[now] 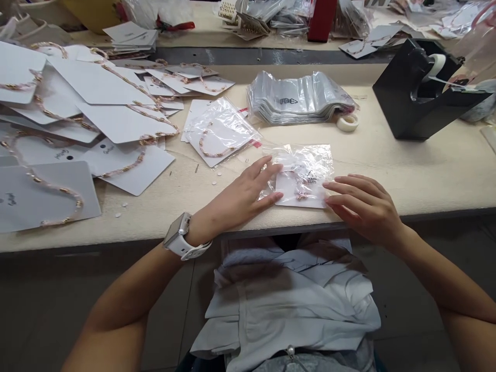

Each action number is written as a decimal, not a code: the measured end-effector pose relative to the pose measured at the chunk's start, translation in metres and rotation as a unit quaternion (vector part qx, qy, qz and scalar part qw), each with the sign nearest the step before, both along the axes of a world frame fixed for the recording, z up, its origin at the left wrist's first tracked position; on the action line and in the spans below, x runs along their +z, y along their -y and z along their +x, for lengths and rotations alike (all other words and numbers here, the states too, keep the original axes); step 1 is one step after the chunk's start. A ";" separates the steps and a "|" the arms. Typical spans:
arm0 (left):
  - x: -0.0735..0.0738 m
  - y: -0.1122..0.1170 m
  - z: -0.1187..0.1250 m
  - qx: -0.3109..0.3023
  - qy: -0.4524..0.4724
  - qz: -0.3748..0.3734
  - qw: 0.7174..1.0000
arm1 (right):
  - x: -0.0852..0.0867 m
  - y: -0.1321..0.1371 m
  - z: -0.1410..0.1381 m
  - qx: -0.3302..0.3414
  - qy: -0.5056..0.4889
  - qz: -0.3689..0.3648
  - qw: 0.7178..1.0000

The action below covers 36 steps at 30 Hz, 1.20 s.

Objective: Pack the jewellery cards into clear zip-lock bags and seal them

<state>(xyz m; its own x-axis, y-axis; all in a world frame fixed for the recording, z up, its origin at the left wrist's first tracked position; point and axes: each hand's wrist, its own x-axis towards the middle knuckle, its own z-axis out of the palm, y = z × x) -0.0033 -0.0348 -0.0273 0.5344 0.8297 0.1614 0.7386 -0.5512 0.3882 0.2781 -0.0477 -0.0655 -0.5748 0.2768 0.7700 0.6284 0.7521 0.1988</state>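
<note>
A clear plastic bag with a white card inside lies flat near the table's front edge. Small pink beads show through the plastic on the card. At the bag's left edge is my left hand, its thumb and fingers apart and touching the plastic. My right hand rests at the right edge with its fingers stretched out, their tips against the bag and card. Just behind to the left, a bagged card with a beaded bracelet lies on more white cards.
Many white cards with beaded strands pile up on the left. A stack of clear bags lies behind my hands, beside a small tape roll. A black tape dispenser stands at the right. Red-handled pliers lie at the back.
</note>
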 end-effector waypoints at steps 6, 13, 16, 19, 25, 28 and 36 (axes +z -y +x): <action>0.001 -0.002 0.001 0.005 -0.074 0.021 0.997 | 0.001 0.002 0.004 0.035 0.003 -0.061 0.998; -0.004 0.006 -0.001 0.043 -0.079 0.128 0.988 | 0.002 0.005 0.013 0.035 0.052 -0.104 0.993; -0.008 0.015 0.001 0.019 -0.068 0.285 0.956 | 0.001 0.007 0.014 0.024 0.032 -0.079 0.996; -0.013 0.022 0.008 -0.062 -0.086 0.357 0.928 | -0.001 0.008 0.011 0.004 -0.021 -0.040 0.999; -0.031 0.030 0.021 -0.140 -0.197 0.316 0.917 | -0.010 0.008 0.010 -0.048 0.107 -0.067 0.991; -0.039 0.038 0.019 -0.122 -0.220 0.341 0.906 | -0.015 0.015 0.016 -0.063 0.144 -0.075 0.985; -0.036 0.053 0.007 -0.148 -0.200 0.388 0.887 | -0.015 0.030 0.032 -0.036 0.152 -0.085 0.984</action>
<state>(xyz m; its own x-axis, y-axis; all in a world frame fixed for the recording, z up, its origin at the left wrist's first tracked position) 0.0042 -0.0874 -0.0636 0.8534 0.3656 0.3715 0.5105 -0.7305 -0.4537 0.3100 -0.0779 -0.0804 -0.7454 0.4355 0.5047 0.6126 0.7460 0.2611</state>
